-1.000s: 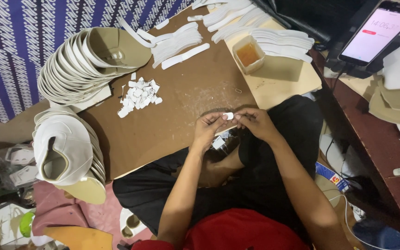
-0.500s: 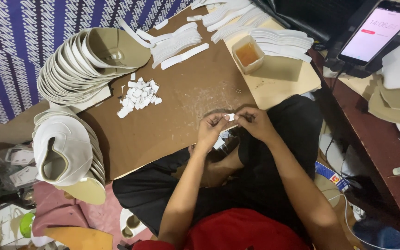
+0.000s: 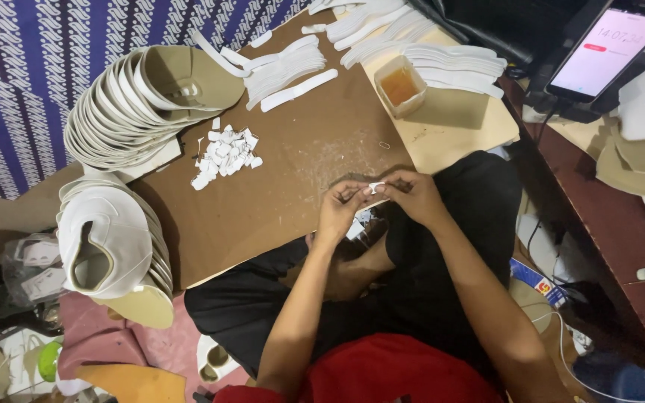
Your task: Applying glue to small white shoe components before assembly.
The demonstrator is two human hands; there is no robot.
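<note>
My left hand (image 3: pixel 340 213) and my right hand (image 3: pixel 410 195) meet over the near edge of a brown board (image 3: pixel 293 179), both pinching one small white tag (image 3: pixel 375 186) between the fingertips. More small white pieces (image 3: pixel 358 222) lie just below my hands on my lap. A heap of small white tags (image 3: pixel 225 153) sits on the board to the left, an arm's reach away.
Two stacks of beige and white shoe-upper pieces (image 3: pixel 136 104) (image 3: pixel 110 246) lie at the left. White strips (image 3: pixel 285 71) and a small cup of amber glue (image 3: pixel 400 86) sit at the far side. A phone (image 3: pixel 608 48) leans at the upper right.
Both hands stay together at the board's edge, with only slight finger movement around the small white tag.
</note>
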